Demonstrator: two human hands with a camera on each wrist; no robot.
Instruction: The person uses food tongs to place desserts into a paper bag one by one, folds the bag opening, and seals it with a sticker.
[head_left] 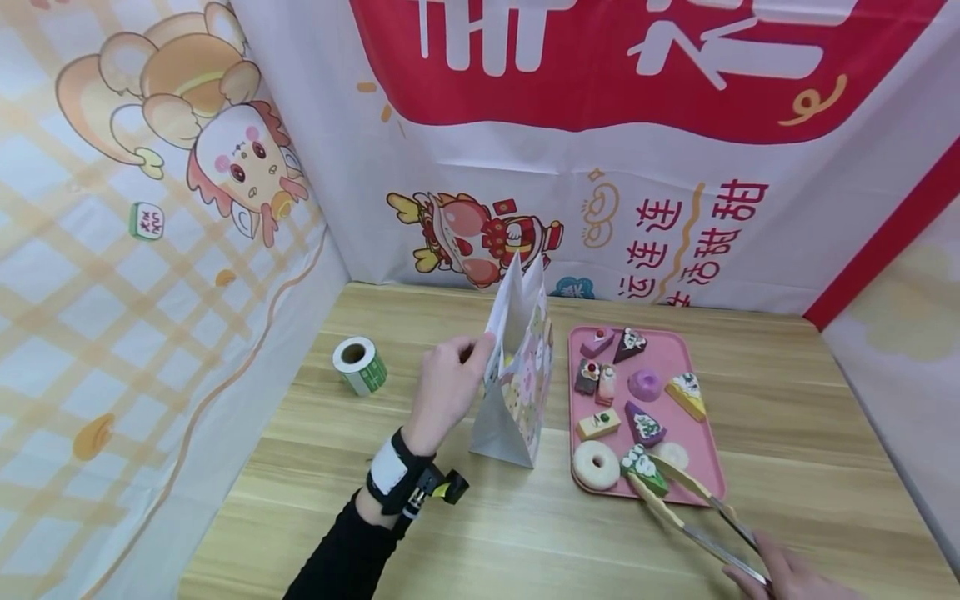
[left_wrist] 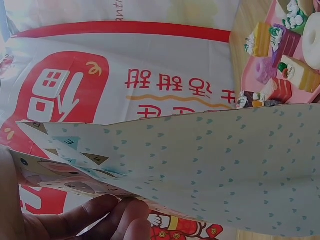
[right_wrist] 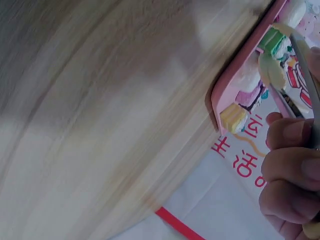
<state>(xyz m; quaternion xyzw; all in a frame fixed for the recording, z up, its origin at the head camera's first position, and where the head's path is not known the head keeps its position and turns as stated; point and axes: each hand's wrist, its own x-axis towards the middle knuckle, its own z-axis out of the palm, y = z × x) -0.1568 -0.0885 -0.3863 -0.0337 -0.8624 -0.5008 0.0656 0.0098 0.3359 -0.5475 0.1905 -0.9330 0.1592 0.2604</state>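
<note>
My left hand point(head_left: 450, 379) pinches the upper left edge of a patterned paper bag point(head_left: 527, 383) that stands upright with its top open. In the left wrist view, fingers point(left_wrist: 130, 215) lie against the bag wall point(left_wrist: 225, 165), which has small hearts. My right hand point(head_left: 787, 575) grips metal tongs point(head_left: 720, 552) with pale tips at the lower right. Those tips are on either side of a green cake slice point(head_left: 648, 473) with white topping, at the near edge of the pink tray point(head_left: 667, 354). The right wrist view also shows the green slice point(right_wrist: 271, 42) at the tips.
Several toy-like sweets share the tray: a white doughnut point(head_left: 596, 465), a purple ring point(head_left: 645, 384), a yellow slice point(head_left: 687, 395) and a purple slice point(head_left: 645, 423). A roll of green labels point(head_left: 360, 365) stands left of the bag. Printed cloth point(head_left: 480, 150) hangs behind the wooden table point(head_left: 300, 517).
</note>
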